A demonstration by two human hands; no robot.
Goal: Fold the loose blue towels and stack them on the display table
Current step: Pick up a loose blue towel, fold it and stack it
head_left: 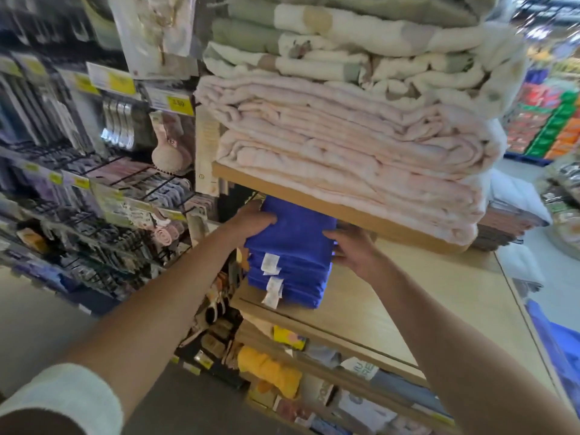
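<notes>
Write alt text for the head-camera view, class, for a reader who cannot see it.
A person's left hand rests on top of a stack of folded blue towels and the right hand touches its right side, on a pale wooden display table beneath an upper shelf. Folded pink blankets are piled on that shelf.
</notes>
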